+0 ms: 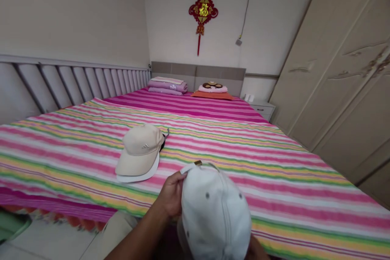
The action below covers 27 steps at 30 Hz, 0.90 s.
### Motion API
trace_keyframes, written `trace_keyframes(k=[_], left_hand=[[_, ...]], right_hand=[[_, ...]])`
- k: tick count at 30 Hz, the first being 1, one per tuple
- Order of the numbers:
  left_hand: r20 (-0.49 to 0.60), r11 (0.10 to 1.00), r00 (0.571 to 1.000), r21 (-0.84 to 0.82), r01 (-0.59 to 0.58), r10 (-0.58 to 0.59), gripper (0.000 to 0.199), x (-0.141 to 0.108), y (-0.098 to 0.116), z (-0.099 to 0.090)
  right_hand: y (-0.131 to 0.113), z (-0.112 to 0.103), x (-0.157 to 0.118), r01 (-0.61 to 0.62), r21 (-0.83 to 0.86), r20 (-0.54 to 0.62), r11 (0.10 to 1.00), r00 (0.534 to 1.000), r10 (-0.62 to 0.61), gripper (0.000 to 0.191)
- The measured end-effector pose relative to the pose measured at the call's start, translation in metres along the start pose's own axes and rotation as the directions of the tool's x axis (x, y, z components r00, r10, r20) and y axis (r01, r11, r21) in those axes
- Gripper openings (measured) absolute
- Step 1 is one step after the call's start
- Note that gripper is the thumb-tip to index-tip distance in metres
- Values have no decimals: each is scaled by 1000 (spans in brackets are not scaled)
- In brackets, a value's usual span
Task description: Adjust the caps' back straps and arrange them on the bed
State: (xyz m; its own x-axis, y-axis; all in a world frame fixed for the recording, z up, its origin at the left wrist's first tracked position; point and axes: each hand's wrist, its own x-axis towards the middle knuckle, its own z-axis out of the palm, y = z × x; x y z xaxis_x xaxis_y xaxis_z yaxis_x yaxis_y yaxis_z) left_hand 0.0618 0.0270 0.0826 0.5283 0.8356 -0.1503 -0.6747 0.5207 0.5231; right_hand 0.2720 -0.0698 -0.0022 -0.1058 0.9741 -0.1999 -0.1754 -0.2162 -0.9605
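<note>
A white baseball cap (pixel 217 211) is held up close to me at the bottom of the head view, its crown with small eyelets facing me. My left hand (pixel 172 195) is closed on the cap's edge beside its strap and brass-coloured buckle (pixel 198 163). At the cap's lower right, a bit of my right hand (pixel 257 250) shows; its fingers are hidden behind the crown. On the striped bed sheet (pixel 100 154), a beige cap (pixel 141 144) lies to the left, with a white brim (pixel 143 175) showing under its own brim.
Folded purple bedding (pixel 167 86) and a pink folded item on an orange one (pixel 213 95) lie by the headboard (pixel 219 74). A railing (pixel 91 83) runs along the left. A nightstand (pixel 262 109) and wardrobe (pixel 341 77) stand at right. A red ornament (pixel 203 10) hangs above.
</note>
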Motion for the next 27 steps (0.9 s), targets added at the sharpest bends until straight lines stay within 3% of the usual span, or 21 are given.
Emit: trace_keyframes(k=[4,6,8,11,16,21,27], left_hand=[[29,996,1000,91,0,-3,22,-17,-19,11],[79,991,997,131,14,-24,19,-21,-24,17],[98,987,995,160,17,-33,18,-23,-26,21],[60,968,998,252,11,-27,19,-26,-23,22],[74,864,992,500,52,-103,15,-29,-15,17],[54,910,989,401,106,-139,18,-29,-17,21],[21,935,990,332,124,-139,12,-31,-23,23]], right_hand=[[-70,12,3,193,-257,-171,947,955,-242,27],[-96,25,2,263,-301,-72,916,952,-297,34],[-109,39,1,286,-250,82,925,958,-274,35],[-108,53,1,205,-101,206,973,962,-181,30],[-100,58,5,128,-39,198,991,973,-118,25],[-102,57,6,113,18,194,993,974,-114,25],[-96,57,5,92,122,269,988,956,-122,31]])
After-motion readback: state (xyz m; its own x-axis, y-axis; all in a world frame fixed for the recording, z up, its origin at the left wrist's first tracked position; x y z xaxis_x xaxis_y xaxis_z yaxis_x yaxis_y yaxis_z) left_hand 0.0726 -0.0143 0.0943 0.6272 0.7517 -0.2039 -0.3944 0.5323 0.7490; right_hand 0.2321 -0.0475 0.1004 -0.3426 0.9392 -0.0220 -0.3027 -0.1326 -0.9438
